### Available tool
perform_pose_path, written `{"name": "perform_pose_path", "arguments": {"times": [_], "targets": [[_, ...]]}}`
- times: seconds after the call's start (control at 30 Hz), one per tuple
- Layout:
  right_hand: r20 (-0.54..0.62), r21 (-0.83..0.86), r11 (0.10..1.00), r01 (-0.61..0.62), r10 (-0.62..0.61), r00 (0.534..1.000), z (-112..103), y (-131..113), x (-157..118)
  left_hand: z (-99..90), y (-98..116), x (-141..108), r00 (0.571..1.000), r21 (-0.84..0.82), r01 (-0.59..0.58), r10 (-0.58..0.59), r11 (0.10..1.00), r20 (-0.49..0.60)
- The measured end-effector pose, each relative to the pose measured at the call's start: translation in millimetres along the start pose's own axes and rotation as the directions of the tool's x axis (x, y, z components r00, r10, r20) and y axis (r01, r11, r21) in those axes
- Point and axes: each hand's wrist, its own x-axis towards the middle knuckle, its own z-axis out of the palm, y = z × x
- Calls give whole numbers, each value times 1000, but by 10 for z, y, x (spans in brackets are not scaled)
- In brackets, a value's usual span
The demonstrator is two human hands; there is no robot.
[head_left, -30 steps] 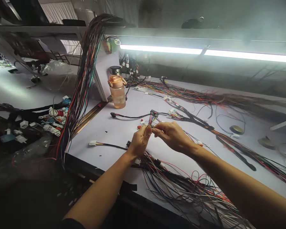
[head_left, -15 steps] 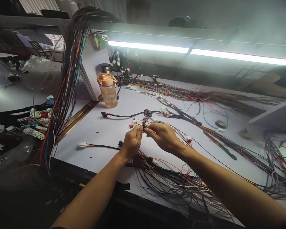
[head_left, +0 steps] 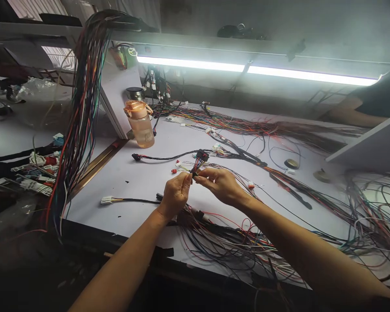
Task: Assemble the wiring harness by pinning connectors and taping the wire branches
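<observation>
Between my two hands is a wire bundle [head_left: 199, 164] that runs up into a black connector [head_left: 202, 155]. My left hand [head_left: 177, 190] is closed, its thumb and fingers pinching the bundle below the connector. Beside it my right hand [head_left: 217, 184] pinches the same spot, where something small and black shows at the fingertips, too small to name. The wires are red, blue and other colours. Past the hands lie small red connectors [head_left: 173, 171] and a black-sleeved cable with a black plug [head_left: 136, 157]. A white connector [head_left: 107, 199] on a dark cable rests to the left.
An orange water bottle [head_left: 141, 125] stands at the back left. Loose wires [head_left: 227, 242] spread under my forearms, and a long harness [head_left: 263, 164] crosses the right side. A thick wire bundle [head_left: 86, 82] hangs at left. Another person's arm [head_left: 347, 106] shows at far right.
The view has shifted a little, so the bench things sit further left. The black connector has tilted slightly to the right, while both hands keep pinching the wire bundle.
</observation>
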Motion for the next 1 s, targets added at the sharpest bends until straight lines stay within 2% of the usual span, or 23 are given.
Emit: {"name": "perform_pose_path", "arguments": {"times": [0.13,0.2,0.27,0.33,0.37,0.47,0.57,0.67,0.77,0.83,0.9,1.0], "targets": [[113,247,969,-7,-22,993,-54,119,39,-8,12,-22,998,-23,-25,26,999,51],[225,374,927,-7,-84,971,-109,217,86,-10,16,-29,996,-32,-35,38,999,86],[403,478,877,-55,-163,901,-177,352,151,-10,19,-32,991,-34,-48,52,998,121],[557,544,817,-191,-182,810,-244,507,226,-5,18,-35,986,-23,-64,67,998,152],[602,559,786,-264,-166,781,-274,581,265,0,16,-37,983,-13,-74,75,997,166],[650,579,713,-396,-111,752,-356,740,381,18,1,-47,971,18,-112,106,994,215],[685,549,715,-433,-88,723,-442,751,501,39,-9,-58,952,45,-160,142,986,271],[762,467,738,-487,-56,645,-521,631,639,58,-3,-62,935,78,-199,166,977,314],[820,285,851,-442,22,572,-529,459,782,76,9,-59,926,108,-222,175,969,336],[805,143,927,-346,94,586,-484,345,858,90,15,-59,926,129,-224,170,966,336],[745,55,963,-264,136,653,-422,225,903,107,14,-61,936,152,-208,151,966,318],[623,38,979,-199,132,771,-367,8,902,132,-6,-61,964,185,-147,98,972,248]]}}
